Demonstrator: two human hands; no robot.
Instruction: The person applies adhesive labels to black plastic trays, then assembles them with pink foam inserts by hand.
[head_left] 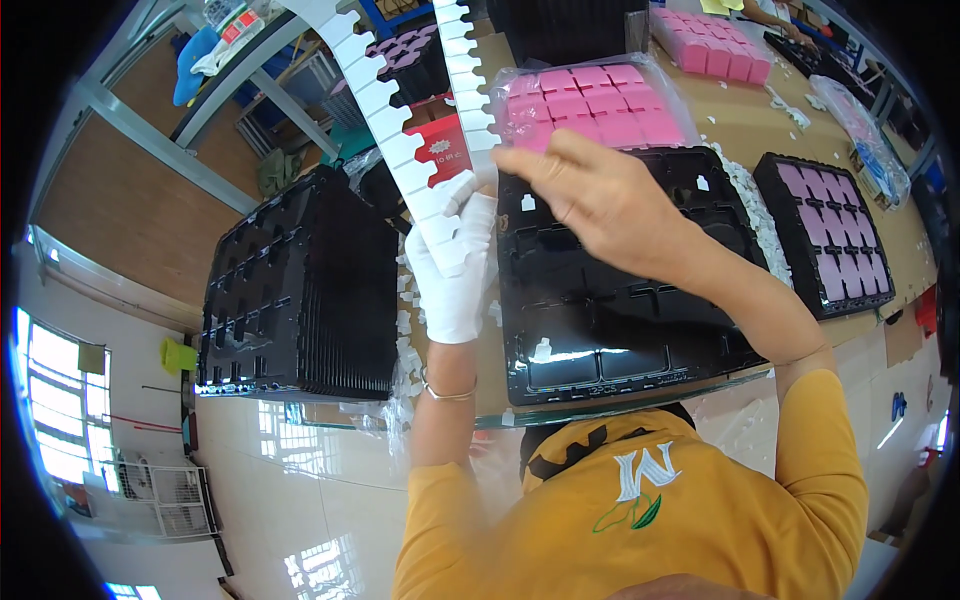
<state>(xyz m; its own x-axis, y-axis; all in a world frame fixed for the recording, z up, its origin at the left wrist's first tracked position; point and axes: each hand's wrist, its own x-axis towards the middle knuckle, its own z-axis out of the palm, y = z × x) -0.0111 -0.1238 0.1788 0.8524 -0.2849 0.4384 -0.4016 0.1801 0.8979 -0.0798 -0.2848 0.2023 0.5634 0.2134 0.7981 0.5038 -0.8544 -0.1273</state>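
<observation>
The left hand (455, 270), in a white glove, grips the lower end of a long white notched foam strip (385, 100) that runs up and away over the worktop (740, 120). The bare right hand (590, 195) pinches a second notched white strip (462, 70) just beside the first. Below both hands lies an empty black compartment tray (610, 320). A bag of pink blocks (595, 105) sits behind it, a stack of black trays (300, 290) to the left
</observation>
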